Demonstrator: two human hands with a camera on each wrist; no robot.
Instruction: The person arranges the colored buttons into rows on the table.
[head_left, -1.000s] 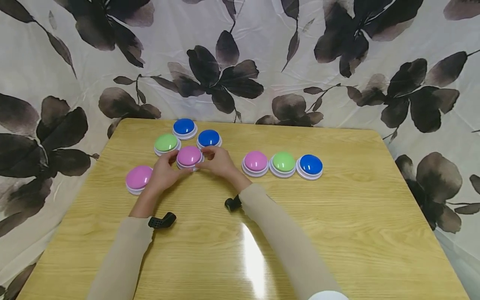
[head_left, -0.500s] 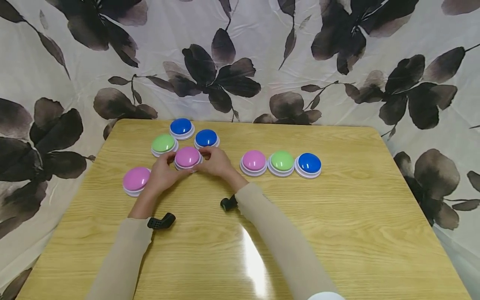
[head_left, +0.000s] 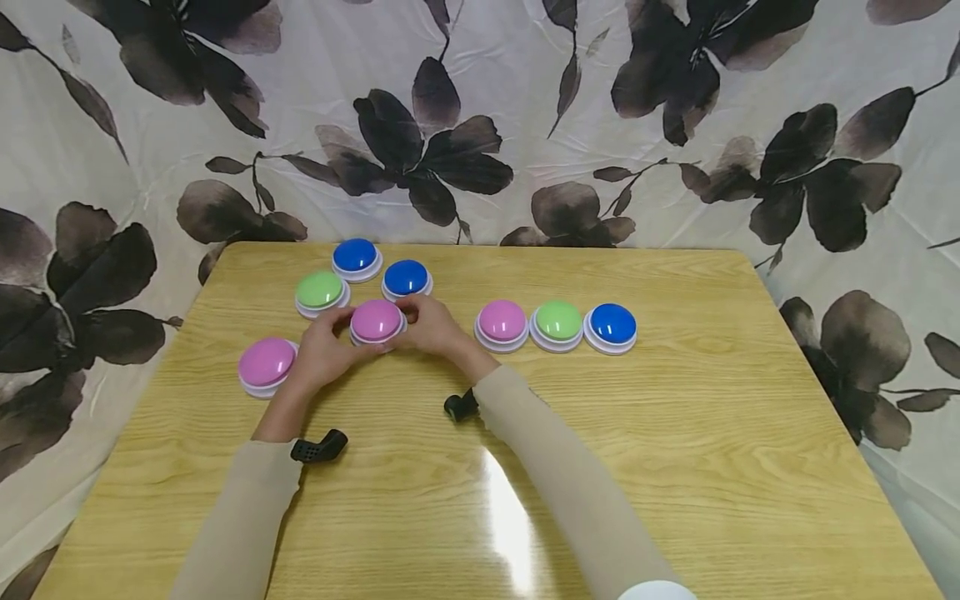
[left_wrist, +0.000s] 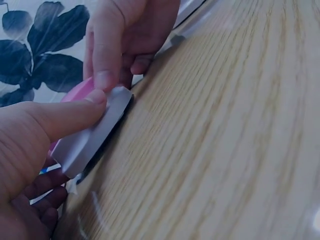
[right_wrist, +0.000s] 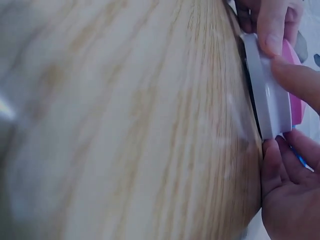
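Pink button (head_left: 376, 319) edged away from green button (head_left: 318, 289), between left grip (head_left: 326, 348) and right grip (head_left: 435, 327), both pinching it

no text, label, brand, number or sign can be read on the held pink button (head_left: 376, 321), on its white base (left_wrist: 97, 132) in either wrist view, or on the green button (head_left: 320, 292) and two blue buttons (head_left: 407, 277) beyond it. the same goes for the second pink button (head_left: 267, 362) to its left, the button row (head_left: 558, 322) to its right, the black wrist devices (head_left: 318, 447) nearer the wearer than it, and the flowered cloth (head_left: 555, 67) behind it.
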